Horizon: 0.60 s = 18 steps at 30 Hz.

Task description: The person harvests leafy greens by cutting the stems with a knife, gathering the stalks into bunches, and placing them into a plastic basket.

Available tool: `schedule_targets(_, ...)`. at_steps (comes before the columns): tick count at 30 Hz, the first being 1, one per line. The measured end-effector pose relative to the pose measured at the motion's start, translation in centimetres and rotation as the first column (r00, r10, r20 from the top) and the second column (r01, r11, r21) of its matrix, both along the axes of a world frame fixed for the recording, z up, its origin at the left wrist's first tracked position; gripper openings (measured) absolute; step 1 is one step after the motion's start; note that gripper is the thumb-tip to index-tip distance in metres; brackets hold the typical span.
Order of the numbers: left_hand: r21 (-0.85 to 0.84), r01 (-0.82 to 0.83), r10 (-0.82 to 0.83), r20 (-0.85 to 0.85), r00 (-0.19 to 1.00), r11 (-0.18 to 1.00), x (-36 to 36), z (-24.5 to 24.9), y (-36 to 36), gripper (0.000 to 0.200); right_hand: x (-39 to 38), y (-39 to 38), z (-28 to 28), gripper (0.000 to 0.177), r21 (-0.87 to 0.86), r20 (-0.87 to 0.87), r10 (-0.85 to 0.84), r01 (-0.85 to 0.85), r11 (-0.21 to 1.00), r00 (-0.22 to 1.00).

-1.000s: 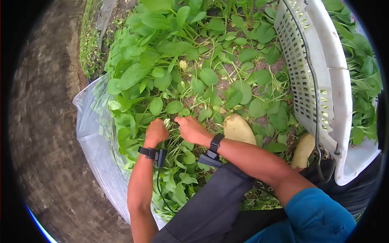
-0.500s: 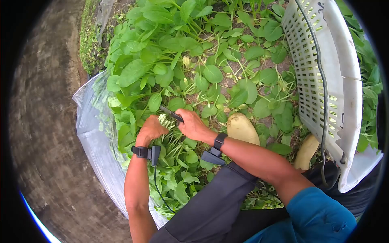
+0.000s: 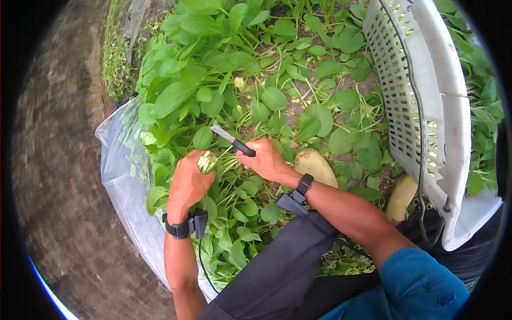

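Observation:
My left hand (image 3: pixel 189 180) is wrapped round a bunch of leafy greens, whose pale cut stem ends (image 3: pixel 207 162) stick out above the fist. Some of its leaves seem to hang below the hand, merging with the plants there. In my right hand (image 3: pixel 266 159) is a knife (image 3: pixel 234 141), gripped by its black handle, the flat blade pointing up and left. The blade tip stands apart from the stems. Growing greens (image 3: pixel 176 98) crowd above and to the left of both hands.
A white slatted plastic crate (image 3: pixel 410 112) with a wire handle stands tilted at the right. My pale boots (image 3: pixel 316 166) rest among loose leaves and stems. Clear plastic sheeting (image 3: pixel 125 176) edges the bed on the left, beside a bare dirt path (image 3: pixel 64 138).
My left hand has turned, bringing the cut stem ends upward and away from the plants. My right hand with the knife has shifted slightly right, and the blade now shows free of the stems.

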<state>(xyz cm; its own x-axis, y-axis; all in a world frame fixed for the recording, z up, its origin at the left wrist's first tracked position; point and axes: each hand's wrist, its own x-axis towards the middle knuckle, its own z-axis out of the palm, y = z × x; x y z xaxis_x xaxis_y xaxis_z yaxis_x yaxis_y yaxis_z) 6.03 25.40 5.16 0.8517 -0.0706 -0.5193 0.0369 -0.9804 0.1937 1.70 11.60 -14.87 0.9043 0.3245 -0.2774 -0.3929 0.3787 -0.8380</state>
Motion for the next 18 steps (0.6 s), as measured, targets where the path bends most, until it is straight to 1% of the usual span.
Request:
schedule_targets(2, 0.064, 0.113, -0.121, 0.155, 0.98, 0.992, -0.2, 3.2, -3.7, 0.039, 0.5, -3.9, 2.5, 0.015, -0.157, 0.111, 0.048, -0.03, 0.987, 0.993)
schedule_targets(3, 0.06, 0.115, -0.123, 0.16, 0.979, 0.992, -0.3, 4.4, -5.2, 0.039, 0.7, -5.5, 3.9, 0.015, -0.143, 0.159, 0.038, -0.015, 0.99, 0.987)
schedule_targets(4, 0.032, 0.127, -0.131, 0.162, 0.978, 0.991, -0.5, 5.5, -6.6, 0.036, 0.9, -6.9, 5.4, 0.015, -0.147, 0.165, 0.036, -0.012, 0.989, 0.986)
schedule_targets(6, 0.002, 0.143, -0.141, 0.167, 0.976, 0.99, -0.7, 7.1, -8.4, 0.034, 1.0, -9.3, 8.4, 0.016, -0.087, 0.205, 0.094, -0.078, 0.993, 0.974)
schedule_targets(7, -0.081, 0.099, -0.091, 0.105, 0.99, 0.992, -0.7, 7.7, -9.2, 0.034, 1.1, -10.1, 9.5, 0.016, -0.076, 0.27, 0.066, -0.047, 0.996, 0.961)
schedule_targets(9, -0.227, 0.023, -0.031, -0.033, 0.999, 0.974, -0.7, 8.1, -9.4, 0.035, 1.3, -11.4, 11.4, 0.017, -0.085, 0.303, 0.057, -0.033, 0.996, 0.951)
schedule_targets(10, -0.229, 0.03, -0.037, -0.03, 0.999, 0.973, -0.8, 7.7, -9.3, 0.035, 1.5, -11.9, 12.1, 0.017, -0.09, 0.333, 0.051, -0.022, 0.996, 0.942)
schedule_targets(12, -0.458, -0.143, 0.117, -0.085, 0.99, 0.877, -1.0, 6.7, -8.8, 0.036, 1.6, -12.0, 12.6, 0.016, -0.074, 0.314, 0.027, -0.004, 0.997, 0.949)
schedule_targets(14, -0.457, -0.15, 0.12, -0.095, 0.988, 0.877, -0.5, 5.6, -8.3, 0.034, 1.4, -11.3, 12.0, 0.019, 0.195, 0.104, 0.023, -0.043, 0.98, 0.994)
schedule_targets(15, -0.454, -0.193, 0.16, -0.109, 0.981, 0.87, -0.4, 5.0, -7.9, 0.033, 1.1, -10.9, 11.6, 0.019, 0.197, 0.105, 0.022, -0.042, 0.98, 0.994)
schedule_targets(17, -0.471, -0.279, 0.243, -0.137, 0.96, 0.837, -0.2, 4.1, -7.2, 0.032, 0.8, -10.0, 10.7, 0.026, 0.22, 0.095, -0.024, 0.003, 0.976, 0.995)
schedule_targets(18, -0.468, -0.282, 0.246, -0.139, 0.959, 0.837, -0.1, 3.8, -7.0, 0.032, 0.7, -9.6, 10.4, 0.026, 0.222, 0.092, -0.023, 0.002, 0.975, 0.996)
